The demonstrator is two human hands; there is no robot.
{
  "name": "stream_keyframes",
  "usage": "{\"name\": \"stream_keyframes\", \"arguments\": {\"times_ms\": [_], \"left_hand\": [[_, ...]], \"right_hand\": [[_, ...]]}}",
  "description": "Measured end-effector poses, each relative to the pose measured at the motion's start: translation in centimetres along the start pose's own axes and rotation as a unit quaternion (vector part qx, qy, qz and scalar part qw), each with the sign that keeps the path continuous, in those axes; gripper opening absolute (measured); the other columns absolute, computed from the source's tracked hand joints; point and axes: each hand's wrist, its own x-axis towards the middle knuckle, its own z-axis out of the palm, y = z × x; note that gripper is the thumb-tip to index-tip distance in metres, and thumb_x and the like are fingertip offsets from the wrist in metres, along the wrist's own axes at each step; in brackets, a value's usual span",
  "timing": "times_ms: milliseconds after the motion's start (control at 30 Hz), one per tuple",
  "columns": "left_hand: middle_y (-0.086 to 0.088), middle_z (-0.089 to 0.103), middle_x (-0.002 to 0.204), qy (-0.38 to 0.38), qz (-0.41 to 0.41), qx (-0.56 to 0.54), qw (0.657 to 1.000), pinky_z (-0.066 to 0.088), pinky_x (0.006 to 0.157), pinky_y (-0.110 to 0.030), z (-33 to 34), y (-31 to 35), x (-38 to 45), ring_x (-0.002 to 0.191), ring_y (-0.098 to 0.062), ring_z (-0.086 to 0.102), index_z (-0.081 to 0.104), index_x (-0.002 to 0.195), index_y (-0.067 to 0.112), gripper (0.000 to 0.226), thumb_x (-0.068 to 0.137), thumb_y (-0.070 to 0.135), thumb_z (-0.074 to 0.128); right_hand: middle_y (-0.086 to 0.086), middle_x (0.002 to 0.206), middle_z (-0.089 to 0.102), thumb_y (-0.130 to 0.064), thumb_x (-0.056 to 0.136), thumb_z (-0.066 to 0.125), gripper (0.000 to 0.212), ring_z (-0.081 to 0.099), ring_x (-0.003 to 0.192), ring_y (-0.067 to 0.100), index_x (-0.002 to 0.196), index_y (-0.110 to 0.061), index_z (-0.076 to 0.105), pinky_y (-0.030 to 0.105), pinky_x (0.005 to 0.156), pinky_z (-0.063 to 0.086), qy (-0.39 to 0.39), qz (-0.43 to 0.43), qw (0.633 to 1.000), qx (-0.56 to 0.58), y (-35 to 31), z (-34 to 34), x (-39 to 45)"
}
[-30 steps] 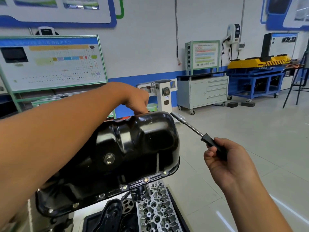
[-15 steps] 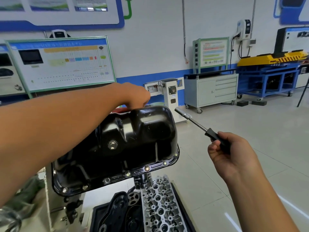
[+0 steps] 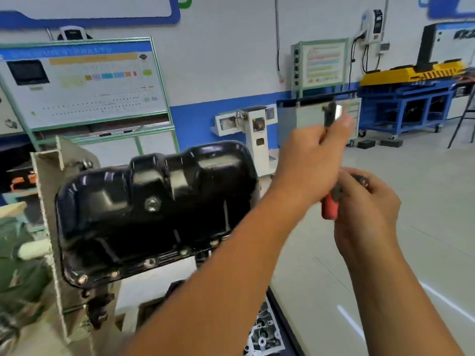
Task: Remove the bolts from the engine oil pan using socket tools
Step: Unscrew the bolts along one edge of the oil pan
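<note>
My right hand [image 3: 365, 204] grips the red handle of the socket driver [image 3: 330, 208] at right centre. Just above it, my left hand [image 3: 312, 160] pinches the driver's shaft near the socket end [image 3: 334, 113], which points up, long axis near vertical. The oil pan [image 3: 154, 209] lies left of both hands, its flange bolts [image 3: 150, 263] along the lower edge, my left hand nearer.

Black oil pan [image 3: 154, 201] seen mounted on stand, bolts [image 3: 149, 263] along lower flange. Right of pan, socket driver [image 3: 331, 160] held by both hands: socket end pinched by left hand [image 3: 312, 160], red-black handle gripped by right hand [image 3: 365, 209]. Motion blur present.
</note>
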Motion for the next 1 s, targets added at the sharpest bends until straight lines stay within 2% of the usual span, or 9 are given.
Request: {"name": "stream_keyframes", "arguments": {"times_ms": [100,133,233,400,533,633,733,900,1000], "left_hand": [[-0.009,0.062,0.065,0.004,-0.042,-0.11,0.993,0.052,0.068,-0.041,2.2,-5.1,-4.0,0.067,-0.01,0.056,0.068,0.074,0.018,0.04,0.101,0.044,0.054],[-0.009,0.064,0.07,-0.001,-0.051,-0.145,0.988,0.053,0.07,-0.038,2.4,-6.1,-4.5,0.071,-0.008,0.057,0.072,0.078,0.022,0.036,0.101,0.042,0.054],[0.01,0.047,0.06,-0.018,-0.116,-0.229,0.966,0.038,0.058,-0.028,2.1,-6.7,-4.5,0.058,-0.007,0.043,0.06,0.064,0.03,0.039,0.094,0.056,0.056],[0.004,0.034,0.056,-0.021,-0.23,-0.342,0.911,0.025,0.046,-0.027,2.7,-7.3,-4.9,0.047,-0.012,0.028,0.047,0.064,0.024,0.056,0.098,0.069,0.044],[-0.001,0.036,0.054,-0.036,-0.294,-0.436,0.85,0.027,0.039,-0.02,2.8,-8.2,-4.9,0.041,-0.013,0.029,0.045,0.06,0.021,0.064,0.097,0.073,0.037],[0.001,0.037,0.053,-0.046,-0.304,-0.446,0.841,0.026,0.038,-0.018,2.5,-8.8,-4.4,0.039,-0.011,0.028,0.049,0.064,0.022,0.061,0.097,0.072,0.039],[0.002,0.033,0.051,-0.032,-0.304,-0.447,0.841,0.023,0.037,-0.017,2.2,-9.1,-4.1,0.039,-0.011,0.024,0.053,0.073,0.023,0.054,0.098,0.07,0.04],[-0.002,0.034,0.048,-0.073,-0.265,-0.433,0.859,0.022,0.04,-0.018,1.1,-9.6,-4.1,0.038,-0.013,0.026,0.053,0.073,0.022,0.051,0.104,0.06,0.038],[-0.004,0.034,0.045,-0.103,-0.26,-0.429,0.859,0.024,0.04,-0.016,0.3,-9.7,-4.1,0.035,-0.013,0.027,0.052,0.065,0.02,0.048,0.102,0.047,0.04]], "right_hand": [[0.01,0.082,0.072,-0.009,0.081,0.082,0.017,0.072,0.07,0.023,0.095,-0.01,0.073,0.027,0.063,0.059,-0.048,-0.063,0.995,-0.068,-0.1,-1.3,0.6],[0.012,0.085,0.072,-0.006,0.08,0.083,0.019,0.072,0.071,0.025,0.096,-0.01,0.072,0.03,0.065,0.06,-0.058,-0.064,0.994,-0.064,-0.2,-1.7,1.0],[0.015,0.089,0.066,-0.006,0.082,0.082,0.024,0.067,0.065,0.024,0.102,-0.008,0.07,0.032,0.068,0.06,-0.089,-0.063,0.992,-0.069,-0.6,-3.0,2.2],[0.008,0.082,0.07,-0.026,0.092,0.073,0.003,0.065,0.07,0.016,0.095,-0.024,0.074,0.024,0.065,0.058,-0.137,-0.148,0.954,-0.223,-0.5,-4.0,2.8],[-0.005,0.077,0.071,-0.023,0.098,0.066,0.007,0.067,0.068,0.008,0.1,-0.028,0.069,0.023,0.062,0.055,-0.198,-0.157,0.921,-0.296,0.8,-3.9,2.6],[-0.009,0.076,0.068,-0.024,0.097,0.067,0.007,0.062,0.068,0.01,0.101,-0.03,0.07,0.03,0.061,0.049,-0.21,-0.155,0.907,-0.331,1.5,-4.1,2.8],[-0.005,0.08,0.07,-0.021,0.093,0.072,0.01,0.065,0.077,0.021,0.099,-0.028,0.073,0.037,0.067,0.055,-0.227,-0.156,0.9,-0.337,1.7,-4.3,3.0],[-0.01,0.079,0.069,-0.006,0.083,0.075,0.031,0.061,0.07,0.013,0.091,-0.036,0.074,0.023,0.061,0.051,-0.243,-0.173,0.891,-0.343,1.4,-4.7,3.3],[-0.007,0.087,0.071,-0.001,0.083,0.075,0.042,0.063,0.078,0.018,0.093,-0.042,0.072,0.028,0.065,0.053,-0.259,-0.194,0.878,-0.351,1.1,-4.8,3.1]]}}
